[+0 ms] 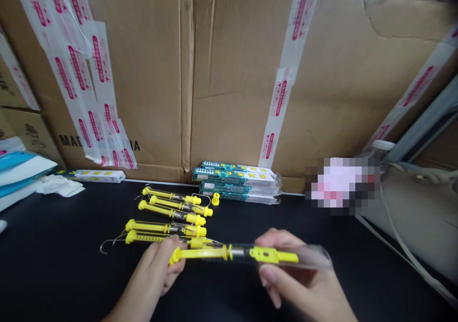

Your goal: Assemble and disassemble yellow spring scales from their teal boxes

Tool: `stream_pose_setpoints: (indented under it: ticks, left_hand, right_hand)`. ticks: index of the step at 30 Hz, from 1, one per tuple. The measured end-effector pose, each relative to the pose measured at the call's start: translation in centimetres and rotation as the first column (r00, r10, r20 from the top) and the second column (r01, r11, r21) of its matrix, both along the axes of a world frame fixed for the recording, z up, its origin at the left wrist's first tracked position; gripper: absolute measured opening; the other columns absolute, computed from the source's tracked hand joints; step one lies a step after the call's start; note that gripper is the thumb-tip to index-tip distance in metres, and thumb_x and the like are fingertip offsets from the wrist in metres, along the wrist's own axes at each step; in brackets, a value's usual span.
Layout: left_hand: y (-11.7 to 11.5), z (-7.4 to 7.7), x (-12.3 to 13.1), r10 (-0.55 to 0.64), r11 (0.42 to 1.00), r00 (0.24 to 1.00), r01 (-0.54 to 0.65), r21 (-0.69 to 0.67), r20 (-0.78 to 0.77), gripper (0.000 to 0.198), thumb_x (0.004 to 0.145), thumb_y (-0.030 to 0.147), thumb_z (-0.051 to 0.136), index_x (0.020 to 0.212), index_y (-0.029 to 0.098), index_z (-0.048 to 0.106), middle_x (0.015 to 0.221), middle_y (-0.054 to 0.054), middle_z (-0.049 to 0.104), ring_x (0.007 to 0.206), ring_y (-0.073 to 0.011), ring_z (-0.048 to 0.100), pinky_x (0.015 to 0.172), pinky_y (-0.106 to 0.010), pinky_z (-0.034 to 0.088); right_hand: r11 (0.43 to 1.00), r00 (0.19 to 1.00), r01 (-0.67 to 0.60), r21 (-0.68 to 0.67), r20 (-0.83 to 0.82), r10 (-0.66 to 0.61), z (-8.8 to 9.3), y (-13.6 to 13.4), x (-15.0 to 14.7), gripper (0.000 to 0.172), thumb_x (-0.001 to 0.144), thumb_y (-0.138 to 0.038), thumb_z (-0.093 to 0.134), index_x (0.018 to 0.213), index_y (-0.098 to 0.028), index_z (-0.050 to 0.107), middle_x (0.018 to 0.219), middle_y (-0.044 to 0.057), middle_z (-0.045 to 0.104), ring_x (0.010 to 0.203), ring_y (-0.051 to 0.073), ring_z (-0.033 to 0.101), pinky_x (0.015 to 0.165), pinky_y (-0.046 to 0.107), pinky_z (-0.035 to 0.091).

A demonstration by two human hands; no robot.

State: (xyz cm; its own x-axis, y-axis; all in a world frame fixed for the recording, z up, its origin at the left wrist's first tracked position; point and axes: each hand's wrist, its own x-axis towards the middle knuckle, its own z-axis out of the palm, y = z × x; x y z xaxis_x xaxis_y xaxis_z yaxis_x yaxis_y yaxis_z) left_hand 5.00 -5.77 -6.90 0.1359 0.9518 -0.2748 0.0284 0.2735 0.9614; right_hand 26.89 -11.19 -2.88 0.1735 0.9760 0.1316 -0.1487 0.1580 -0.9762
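In the lower middle of the frame, a yellow spring scale (205,254) sat nearly level, apparently partly inside a clear sleeve (315,256), held from both sides, likely to keep it straight. The left hand (161,262) had its fingers pinching the scale's near end; the right hand (302,284) had fingers and thumb pinching the sleeve. Left of centre, other scales (157,209) lay roughly parallel on the counter (229,298), probably for easy reach.

Left grip (161,261) a bare human hand, bare wrist (143,279), bare lower forearm (129,300), right grip (288,276) likewise a bare hand, rounded thumbnail (268,273), slim fingers (278,237).
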Motion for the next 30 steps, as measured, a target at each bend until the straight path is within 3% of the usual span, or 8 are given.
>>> stream_pose_setpoints:
  ticks: [3, 6, 10, 18, 20, 23, 26, 30]
  left_hand:
    - [0.0, 0.3, 0.1, -0.020, 1.000, 1.000, 0.020, 0.005, 0.019, 0.050, 0.079, 0.064, 0.060, 0.058, 0.022, 0.044, 0.051, 0.009, 0.032, 0.044, -0.0061, 0.013, 0.045, -0.022, 0.009]
    - [-0.3, 1.0, 0.2, -0.076, 0.997, 0.996, 0.074, 0.030, 0.043, 0.051, 0.077, 0.065, 0.064, 0.059, 0.021, 0.046, 0.049, 0.012, 0.026, 0.044, -0.0053, 0.012, 0.045, -0.021, 0.010]
    - [-0.5, 1.4, 0.1, -0.141, 0.988, 0.988, 0.137, 0.071, 0.063, 0.048, 0.080, 0.066, 0.062, 0.068, 0.021, 0.052, 0.051, 0.010, 0.035, 0.041, -0.0047, 0.014, 0.043, -0.020, 0.010]
    - [-0.2, -0.7, -0.1, -0.185, 0.971, 0.979, 0.169, 0.167, 0.088, 0.054, 0.086, 0.074, 0.058, 0.076, 0.021, 0.053, 0.054, 0.009, 0.043, 0.043, -0.0056, 0.021, 0.039, -0.018, 0.011]
    - [0.0, -1.3, -0.2, -0.186, 0.969, 0.978, 0.167, 0.181, 0.094, 0.059, 0.083, 0.079, 0.057, 0.075, 0.022, 0.052, 0.053, 0.009, 0.041, 0.043, -0.0062, 0.023, 0.039, -0.018, 0.012]
    - [0.1, -1.7, -0.4, -0.187, 0.970, 0.978, 0.169, 0.176, 0.092, 0.061, 0.081, 0.083, 0.056, 0.074, 0.022, 0.052, 0.052, 0.009, 0.039, 0.043, -0.0068, 0.023, 0.039, -0.018, 0.013]
    - [0.1, -1.7, -0.4, -0.199, 0.971, 0.977, 0.185, 0.153, 0.081, 0.062, 0.081, 0.084, 0.054, 0.075, 0.022, 0.051, 0.053, 0.009, 0.038, 0.044, -0.0070, 0.021, 0.040, -0.019, 0.013]
    - [-0.1, -1.0, -0.2, -0.204, 0.972, 0.977, 0.194, 0.133, 0.068, 0.065, 0.079, 0.086, 0.055, 0.074, 0.022, 0.051, 0.052, 0.010, 0.037, 0.046, -0.0076, 0.021, 0.042, -0.020, 0.014]
  right_hand:
    - [1.000, 0.993, 0.000, -0.030, -0.117, -0.003, 0.0, 1.1, 1.5, 0.033, 0.070, -0.043, 0.093, 0.092, -0.021, 0.082, 0.059, -0.001, 0.064, 0.049, 0.011, 0.054, 0.044, 0.020, 0.046]
    - [1.000, 0.977, 0.009, -0.007, -0.213, -0.010, -0.1, 2.1, 2.7, 0.030, 0.076, -0.041, 0.090, 0.096, -0.021, 0.081, 0.069, 0.002, 0.070, 0.059, 0.012, 0.061, 0.053, 0.020, 0.053]
    - [0.995, 0.938, 0.102, 0.016, -0.334, -0.091, 0.4, 3.2, 4.0, 0.030, 0.076, -0.039, 0.090, 0.096, -0.019, 0.082, 0.080, 0.004, 0.075, 0.071, 0.015, 0.069, 0.060, 0.018, 0.058]
    - [0.974, 0.942, 0.184, 0.133, -0.305, -0.137, 1.3, 4.3, 5.8, 0.024, 0.081, -0.038, 0.086, 0.096, -0.020, 0.080, 0.087, 0.002, 0.076, 0.077, 0.015, 0.073, 0.065, 0.018, 0.060]
    - [0.970, 0.957, 0.201, 0.140, -0.240, -0.163, 0.8, 4.6, 6.2, 0.028, 0.082, -0.042, 0.084, 0.099, -0.021, 0.078, 0.088, 0.003, 0.075, 0.077, 0.016, 0.071, 0.065, 0.020, 0.061]
    - [0.950, 0.961, 0.243, 0.195, 0.082, -0.263, -0.2, 5.3, 7.1, 0.040, 0.084, -0.053, 0.078, 0.109, -0.023, 0.070, 0.085, 0.002, 0.071, 0.073, 0.016, 0.068, 0.064, 0.025, 0.061]
    - [0.930, 0.872, 0.261, 0.261, 0.350, -0.342, -0.8, 5.8, 8.3, 0.049, 0.080, -0.056, 0.080, 0.114, -0.025, 0.062, 0.080, -0.001, 0.067, 0.068, 0.018, 0.065, 0.058, 0.027, 0.060]
    - [0.923, 0.791, 0.281, 0.264, 0.481, -0.378, -1.3, 6.3, 9.3, 0.047, 0.077, -0.057, 0.081, 0.105, -0.022, 0.068, 0.084, 0.003, 0.068, 0.062, 0.018, 0.062, 0.050, 0.028, 0.057]
